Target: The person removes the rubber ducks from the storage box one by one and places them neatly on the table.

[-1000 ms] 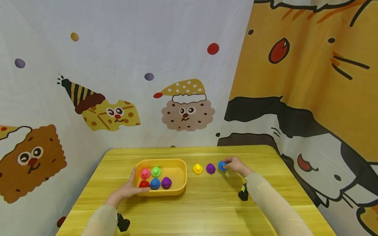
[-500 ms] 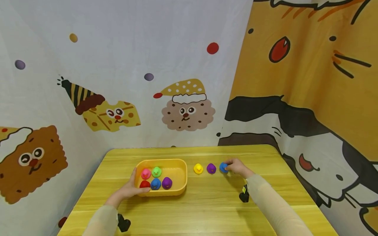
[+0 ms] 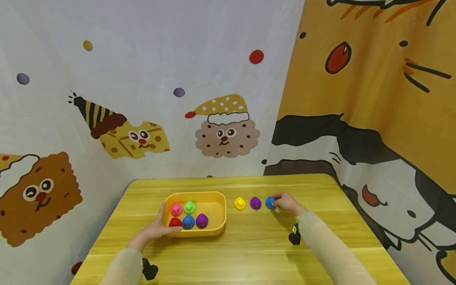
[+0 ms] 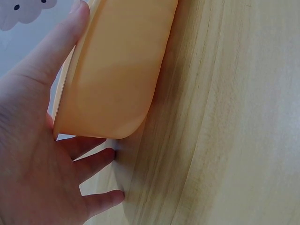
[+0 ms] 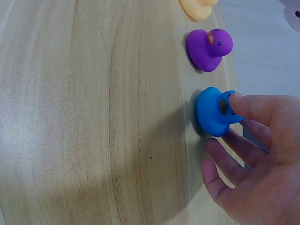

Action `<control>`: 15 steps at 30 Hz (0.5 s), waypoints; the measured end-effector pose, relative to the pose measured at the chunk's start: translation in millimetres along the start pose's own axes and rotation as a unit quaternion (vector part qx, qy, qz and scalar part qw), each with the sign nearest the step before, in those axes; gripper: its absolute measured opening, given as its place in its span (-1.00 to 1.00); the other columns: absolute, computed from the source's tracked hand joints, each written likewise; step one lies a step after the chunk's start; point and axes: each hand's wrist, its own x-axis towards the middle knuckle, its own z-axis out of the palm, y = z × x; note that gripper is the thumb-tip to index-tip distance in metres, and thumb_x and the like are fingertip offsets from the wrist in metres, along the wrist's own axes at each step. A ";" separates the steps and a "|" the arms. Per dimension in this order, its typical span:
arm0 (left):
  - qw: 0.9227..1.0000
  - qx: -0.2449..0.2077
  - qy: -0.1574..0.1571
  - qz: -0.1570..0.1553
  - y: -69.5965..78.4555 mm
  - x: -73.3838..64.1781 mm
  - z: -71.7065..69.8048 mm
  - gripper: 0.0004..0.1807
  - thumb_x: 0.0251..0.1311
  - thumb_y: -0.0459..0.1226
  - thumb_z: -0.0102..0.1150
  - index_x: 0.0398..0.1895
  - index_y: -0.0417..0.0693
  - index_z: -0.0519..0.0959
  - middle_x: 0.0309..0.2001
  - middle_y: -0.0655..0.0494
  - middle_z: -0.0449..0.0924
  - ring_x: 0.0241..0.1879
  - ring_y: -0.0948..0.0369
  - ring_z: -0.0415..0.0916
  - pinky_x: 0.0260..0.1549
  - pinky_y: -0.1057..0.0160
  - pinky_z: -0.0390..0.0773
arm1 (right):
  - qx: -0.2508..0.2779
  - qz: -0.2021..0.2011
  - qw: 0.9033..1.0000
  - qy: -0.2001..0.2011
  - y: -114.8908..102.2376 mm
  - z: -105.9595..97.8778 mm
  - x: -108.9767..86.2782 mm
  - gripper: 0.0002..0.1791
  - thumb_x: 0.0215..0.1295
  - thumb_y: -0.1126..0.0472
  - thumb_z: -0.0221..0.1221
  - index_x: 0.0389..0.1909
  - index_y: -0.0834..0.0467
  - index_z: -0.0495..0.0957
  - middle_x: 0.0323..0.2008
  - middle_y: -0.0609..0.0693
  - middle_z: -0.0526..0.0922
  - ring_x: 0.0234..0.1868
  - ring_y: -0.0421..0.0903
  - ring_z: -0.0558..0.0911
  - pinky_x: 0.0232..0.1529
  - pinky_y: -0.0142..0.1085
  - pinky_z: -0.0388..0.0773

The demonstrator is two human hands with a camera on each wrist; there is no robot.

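Observation:
My right hand (image 3: pixel 287 202) pinches a blue rubber duck (image 5: pixel 213 112) by its head, thumb on one side and fingers on the other. The duck sits at the right end of a row on the table, beside a purple rubber duck (image 5: pixel 208 49) and a yellow rubber duck (image 3: pixel 240 203). On the left, my left hand (image 3: pixel 155 228) grips the end of a yellow plastic tub (image 3: pixel 217 231), thumb along the near rim and fingers round the end wall. Inside the tub are pink (image 3: pixel 176 209), green (image 3: pixel 189 207), red (image 3: pixel 175 222), blue (image 3: pixel 188 222) and purple (image 3: pixel 202 221) ducks.
The wooden table (image 3: pixel 228 261) has its far edge close behind the tub and the row of ducks. A printed cloth (image 3: pixel 149 59) with cartoon figures hangs behind and along the sides. Both wrists carry a small black device (image 3: pixel 294 236).
My right hand has brought the blue duck slightly down and to the right, in line with the purple and yellow ducks. My left hand stays on the tub.

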 end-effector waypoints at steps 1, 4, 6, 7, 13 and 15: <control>1.000 0.001 0.001 0.001 0.5 -0.1 0.1 0.44 0.00 0.05 0.43 0.46 -0.17 -0.60 0.45 -0.49 -0.41 0.37 -0.44 -0.22 0.25 -0.38 -0.10 | 0.000 0.000 1.000 0.002 0.9 0.4 0.3 -0.62 0.28 0.40 0.16 0.09 0.48 0.49 0.02 0.34 0.56 -0.07 0.07 0.54 -0.09 -0.05 0.54; 1.000 0.002 0.002 0.004 -0.2 0.2 0.2 0.44 -0.01 0.05 0.44 0.46 -0.19 -0.59 0.45 -0.50 -0.40 0.37 -0.44 -0.21 0.26 -0.37 -0.11 | 0.002 -0.003 1.000 0.004 3.1 0.8 1.3 -0.62 0.26 0.41 0.16 0.08 0.50 0.50 -0.01 0.34 0.58 -0.10 0.06 0.55 -0.11 -0.05 0.55; 1.000 0.001 0.001 0.005 -1.1 0.5 0.3 0.44 -0.01 0.05 0.44 0.46 -0.19 -0.59 0.45 -0.50 -0.40 0.37 -0.43 -0.21 0.27 -0.37 -0.11 | 0.006 -0.002 1.000 0.005 4.0 1.1 1.4 -0.62 0.26 0.41 0.17 0.08 0.50 0.49 -0.02 0.33 0.58 -0.13 0.04 0.54 -0.14 -0.06 0.54; 1.000 0.001 0.002 0.006 -1.4 0.7 0.3 0.44 -0.01 0.05 0.44 0.47 -0.19 -0.59 0.45 -0.50 -0.39 0.37 -0.43 -0.21 0.27 -0.36 -0.11 | 0.008 -0.002 1.000 0.004 4.2 1.2 1.3 -0.61 0.26 0.41 0.16 0.08 0.50 0.49 -0.02 0.33 0.58 -0.14 0.04 0.54 -0.14 -0.06 0.54; 1.000 0.001 0.003 0.005 -0.7 0.4 0.2 0.45 -0.02 0.05 0.45 0.47 -0.18 -0.58 0.45 -0.50 -0.40 0.37 -0.43 -0.21 0.27 -0.36 -0.11 | 0.017 -0.003 1.000 -0.001 2.1 0.9 0.5 -0.61 0.27 0.41 0.16 0.09 0.51 0.47 -0.01 0.34 0.57 -0.07 0.08 0.55 -0.08 -0.06 0.55; 1.000 0.001 0.002 0.003 -0.1 0.4 0.1 0.45 -0.02 0.05 0.45 0.47 -0.18 -0.59 0.45 -0.50 -0.40 0.37 -0.43 -0.21 0.27 -0.36 -0.11 | 0.020 -0.004 1.000 -0.002 1.2 0.4 0.9 -0.61 0.27 0.42 0.16 0.09 0.51 0.48 -0.01 0.34 0.57 -0.03 0.12 0.55 -0.04 -0.05 0.55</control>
